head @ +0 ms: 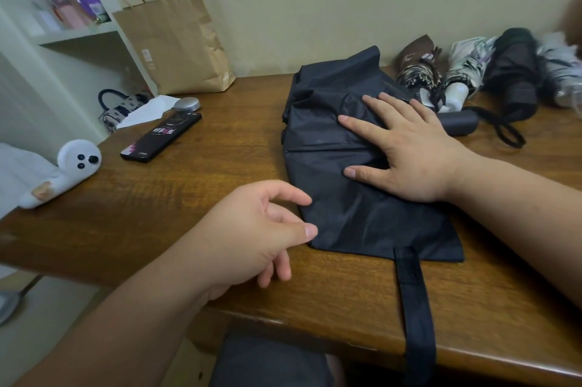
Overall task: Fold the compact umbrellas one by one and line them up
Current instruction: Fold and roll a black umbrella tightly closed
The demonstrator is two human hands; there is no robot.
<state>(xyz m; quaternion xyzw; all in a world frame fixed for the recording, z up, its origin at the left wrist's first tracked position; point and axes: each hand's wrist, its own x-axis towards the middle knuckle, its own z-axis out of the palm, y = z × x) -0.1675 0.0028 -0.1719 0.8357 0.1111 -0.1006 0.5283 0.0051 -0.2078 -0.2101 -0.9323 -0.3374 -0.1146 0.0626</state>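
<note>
- A white snail figure [63,172], a dark phone [162,136] and a brown paper bag [176,43] are sitting at the left end of the worktop [220,166], well apart from the work and not standing in the way.
- The left hand [252,229] is hovering at the near left edge of the cloth with its fingers loosely curled. The thumb is touching the hem, but I cannot tell whether any cloth is being nipped.
- The navy umbrella [346,213] is lying collapsed but unrolled in the middle of the worktop. Its long axis is running roughly left to right, and its loose cloth is spreading towards the person.
- Its closing strap [412,292] is hanging over the near edge (likely wanted last, once the cloth is rolled).
- The right hand [406,147] is lying flat on the canopy with its fingers spread, pressing the cloth down. It is the nearer one to the handle [456,122], which is pointing right just behind it.
- Four folded umbrellas [513,71] are lying side by side against the wall at the far right, just beside the handle, so the next place in the line is probably going to be tight.
</note>
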